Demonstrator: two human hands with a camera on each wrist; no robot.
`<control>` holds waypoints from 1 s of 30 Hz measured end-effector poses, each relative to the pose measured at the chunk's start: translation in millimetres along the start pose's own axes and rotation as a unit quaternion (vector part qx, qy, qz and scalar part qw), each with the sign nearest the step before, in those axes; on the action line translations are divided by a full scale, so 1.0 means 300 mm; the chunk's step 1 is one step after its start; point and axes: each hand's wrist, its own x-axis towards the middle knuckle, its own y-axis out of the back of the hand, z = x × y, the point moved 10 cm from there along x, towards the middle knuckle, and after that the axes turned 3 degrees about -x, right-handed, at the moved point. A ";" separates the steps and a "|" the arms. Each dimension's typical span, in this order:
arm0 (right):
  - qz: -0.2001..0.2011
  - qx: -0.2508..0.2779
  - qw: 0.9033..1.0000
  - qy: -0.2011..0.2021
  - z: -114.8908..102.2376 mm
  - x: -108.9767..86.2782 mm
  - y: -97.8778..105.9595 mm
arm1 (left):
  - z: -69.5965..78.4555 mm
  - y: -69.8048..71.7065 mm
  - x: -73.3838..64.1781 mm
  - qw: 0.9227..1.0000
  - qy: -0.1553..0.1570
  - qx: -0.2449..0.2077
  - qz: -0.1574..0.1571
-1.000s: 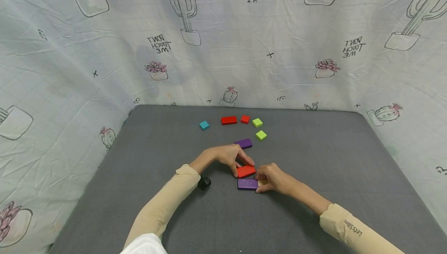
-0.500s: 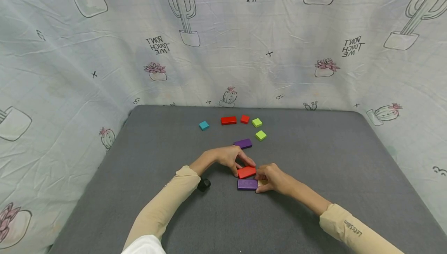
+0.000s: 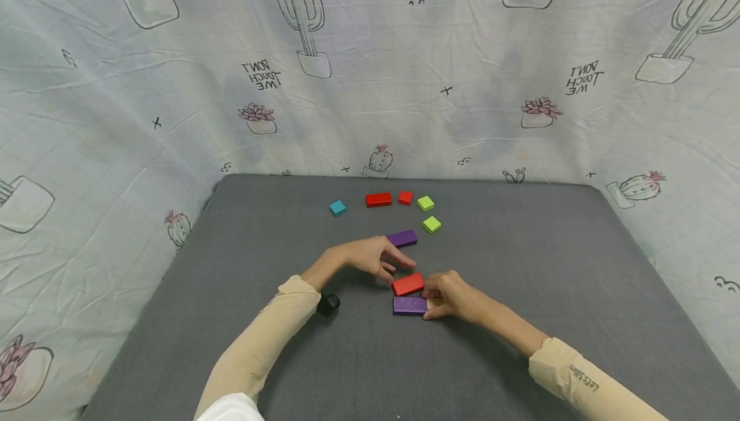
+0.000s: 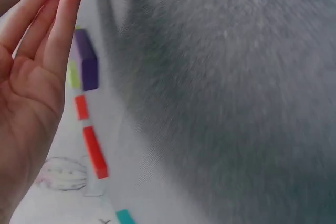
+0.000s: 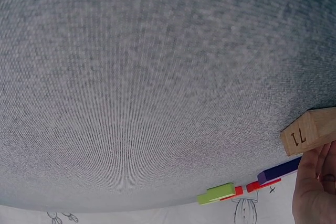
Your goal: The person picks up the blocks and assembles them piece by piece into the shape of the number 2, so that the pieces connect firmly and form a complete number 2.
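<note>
Two hands are working over a grey table (image 3: 520,267) in front of me: the left hand (image 3: 370,256) is hovering released beside the near red block (image 3: 408,284), its fingers extending loosely past the block's far side; whether a fingertip is touching it, I cannot tell. The right hand (image 3: 453,295) is pinching one wooden block (image 3: 433,303) between thumb and fingers, and that piece is showing dark markings on its end face in the right wrist view. Directly left of it, one near purple block (image 3: 409,306) is lying flat, end toward the wooden piece, while the near red block is sitting at a slight angle just beyond. Six further blocks are lying farther out, as follows: one far purple block (image 3: 403,238), partly passing behind the left hand; two green blocks (image 3: 425,203), one standing nearer than the other; one small red block (image 3: 406,198); one long red block (image 3: 378,200); and one blue block (image 3: 338,208) at the left end. Two beige sleeves (image 3: 260,334) are covering the forearms, and one cactus-print cloth (image 3: 370,42) is hanging behind the table.
</note>
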 end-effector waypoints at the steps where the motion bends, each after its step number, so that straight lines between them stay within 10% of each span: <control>1: -0.002 0.000 1.000 -0.002 0.001 0.000 -0.002 | 0.008 0.010 -0.013 1.000 -0.007 0.015 0.015; 5: -0.011 0.003 1.000 -0.012 0.004 0.002 -0.009 | 0.054 0.023 -0.073 0.988 -0.037 0.126 0.077; 10: -0.019 0.009 1.000 -0.022 0.010 0.003 -0.013 | 0.114 -0.006 -0.142 0.955 -0.047 0.252 0.151; 20: -0.015 0.007 1.000 -0.011 0.011 0.003 -0.011 | 0.178 -0.031 -0.226 0.909 -0.016 0.274 0.313; 25: -0.007 0.003 1.000 -0.001 0.006 0.003 -0.010 | 0.170 -0.057 -0.228 0.900 -0.009 0.275 0.337; 30: -0.001 -0.002 1.000 0.006 0.002 0.001 -0.009 | 0.137 -0.083 -0.210 0.909 0.006 0.272 0.317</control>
